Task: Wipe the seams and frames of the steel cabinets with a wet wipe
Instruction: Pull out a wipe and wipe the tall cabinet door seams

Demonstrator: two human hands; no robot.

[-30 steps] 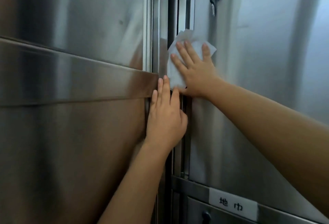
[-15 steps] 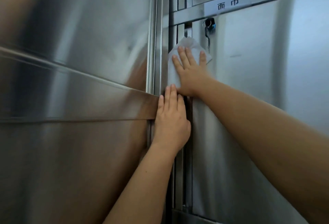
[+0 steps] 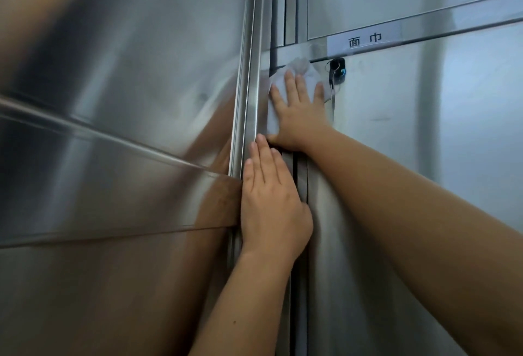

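A white wet wipe (image 3: 297,71) lies flat against the steel cabinet's vertical frame (image 3: 254,86), just under a horizontal frame bar (image 3: 452,20). My right hand (image 3: 300,112) presses it there with straight, spread fingers, and most of the wipe is hidden under the palm. My left hand (image 3: 271,200) rests flat on the same vertical frame directly below, fingers straight and together, fingertips almost touching the right hand's thumb. The dark seam (image 3: 295,174) between frame and door runs down beside the left hand.
A key with a black and blue head (image 3: 336,68) hangs in the door lock right of the wipe. A white label (image 3: 365,38) with two characters sits on the horizontal bar. A steel rail (image 3: 113,183) crosses the left panel.
My right hand has slid the wipe up the vertical frame toward the labelled bar. The left hand has followed upward along the frame. The view has tilted up.
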